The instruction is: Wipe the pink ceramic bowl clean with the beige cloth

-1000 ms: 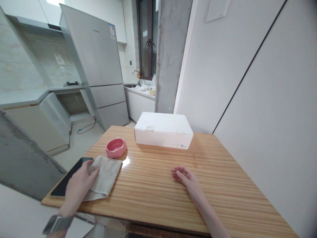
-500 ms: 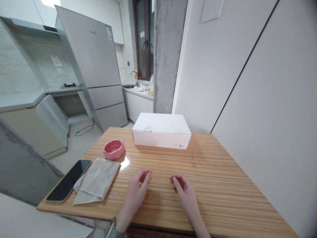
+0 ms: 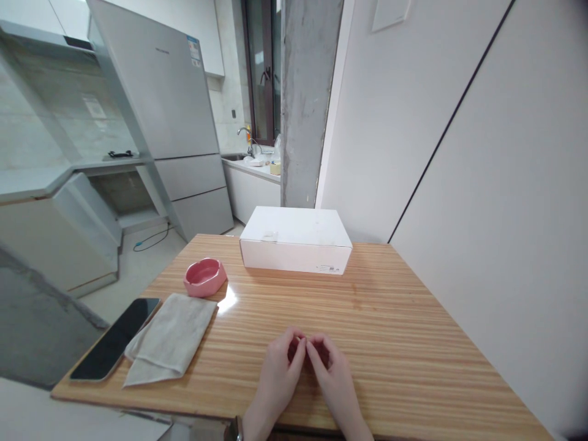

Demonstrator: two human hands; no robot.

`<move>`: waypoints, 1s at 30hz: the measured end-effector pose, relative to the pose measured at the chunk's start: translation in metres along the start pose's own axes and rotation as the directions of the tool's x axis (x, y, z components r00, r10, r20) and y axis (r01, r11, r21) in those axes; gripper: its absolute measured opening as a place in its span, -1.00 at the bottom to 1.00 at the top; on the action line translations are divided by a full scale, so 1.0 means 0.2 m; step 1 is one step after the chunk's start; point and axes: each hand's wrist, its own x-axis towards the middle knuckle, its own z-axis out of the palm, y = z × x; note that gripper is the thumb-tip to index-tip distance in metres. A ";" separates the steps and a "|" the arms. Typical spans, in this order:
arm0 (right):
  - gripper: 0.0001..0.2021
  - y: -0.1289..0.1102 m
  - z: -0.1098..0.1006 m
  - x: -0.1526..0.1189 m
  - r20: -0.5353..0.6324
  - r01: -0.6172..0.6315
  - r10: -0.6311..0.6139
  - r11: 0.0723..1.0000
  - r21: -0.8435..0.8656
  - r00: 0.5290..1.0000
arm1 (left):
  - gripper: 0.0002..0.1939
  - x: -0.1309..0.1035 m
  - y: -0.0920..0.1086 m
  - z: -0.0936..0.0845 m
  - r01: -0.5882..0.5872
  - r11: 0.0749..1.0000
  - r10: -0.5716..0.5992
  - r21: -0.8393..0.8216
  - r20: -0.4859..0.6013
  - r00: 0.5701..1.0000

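Observation:
My left hand [image 3: 281,369] and my right hand [image 3: 334,373] are close together above the near middle of the wooden table [image 3: 395,324], their fingertips meeting. Each hand is closed, thumb against curled fingers. Whatever may be between the fingertips is too small to make out. Left of my hands lies a folded beige cloth [image 3: 172,337], with a black phone [image 3: 114,340] at its left side. Behind the cloth stands a pink ashtray [image 3: 205,277]. A closed white box [image 3: 296,239] rests at the table's far edge.
A white wall [image 3: 496,184] runs along the table's right side. Beyond the table, a grey pillar [image 3: 307,110] rises behind the box. Further off at the left are a silver fridge [image 3: 160,92], a counter and a sink.
My hands have come together from apart, my left hand moving right and my right hand slightly left and down. The whole view has shifted a little.

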 end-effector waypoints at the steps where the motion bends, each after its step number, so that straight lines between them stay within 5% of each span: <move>1: -0.71 0.00 0.00 0.00 0.005 0.002 -0.002 1.000 -0.003 1.000 | -0.77 0.00 0.00 0.00 0.000 1.000 0.000 0.008 0.000 1.000; 30: -0.74 -0.02 0.00 0.00 -0.016 0.022 -0.024 0.997 -0.069 1.000 | -0.76 -0.01 0.01 0.00 0.004 0.998 -0.005 0.060 0.028 1.000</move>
